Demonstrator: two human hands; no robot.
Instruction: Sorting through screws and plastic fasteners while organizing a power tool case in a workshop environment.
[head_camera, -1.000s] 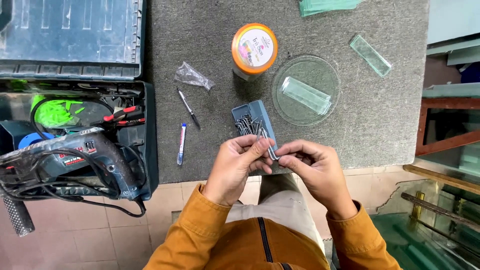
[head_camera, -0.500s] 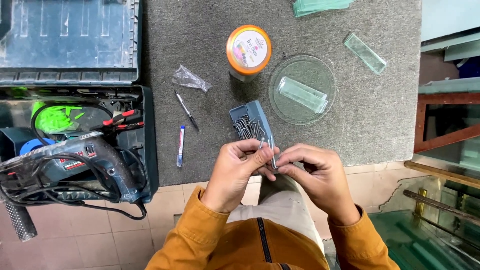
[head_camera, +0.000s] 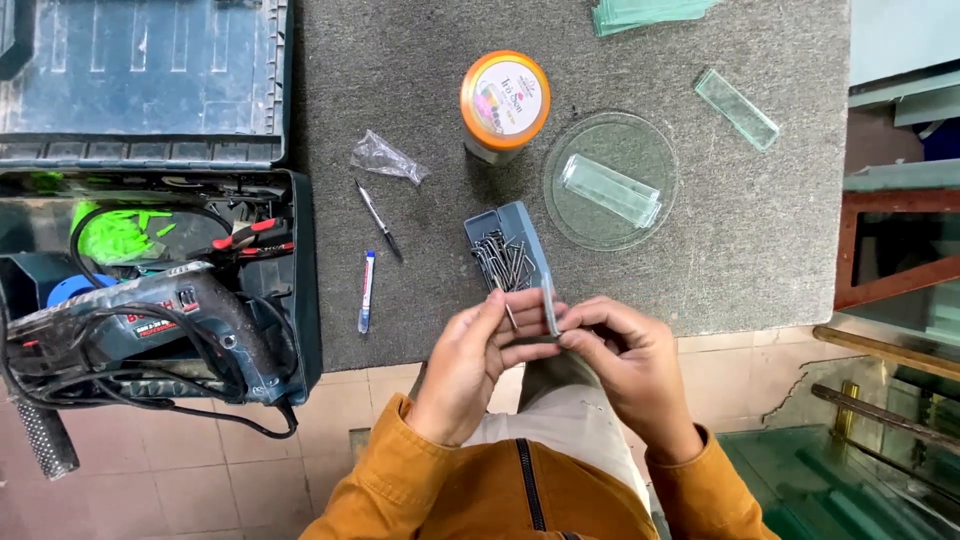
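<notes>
A small grey box (head_camera: 503, 222) full of dark nails (head_camera: 505, 260) lies open on the grey mat (head_camera: 760, 230), near its front edge. My left hand (head_camera: 470, 360) pinches a single thin nail (head_camera: 509, 313) between thumb and fingers, just in front of the box. My right hand (head_camera: 625, 350) is beside it, its fingertips closed on the near end of the box's raised lid edge (head_camera: 547, 290). Both hands hover over the mat's front edge, close together, above my lap.
An open tool case (head_camera: 300, 280) with a power drill (head_camera: 150, 325) sits at the left. On the mat are an orange-lidded jar (head_camera: 505, 98), a round glass disc (head_camera: 590, 215) bearing a glass strip (head_camera: 610, 190), another glass strip (head_camera: 737, 108), a marker (head_camera: 366, 290), a scriber (head_camera: 377, 217) and a plastic bag (head_camera: 385, 157).
My left hand has let go of the metal piece both hands held and now holds one nail lower down. My right hand keeps its pinch by the box.
</notes>
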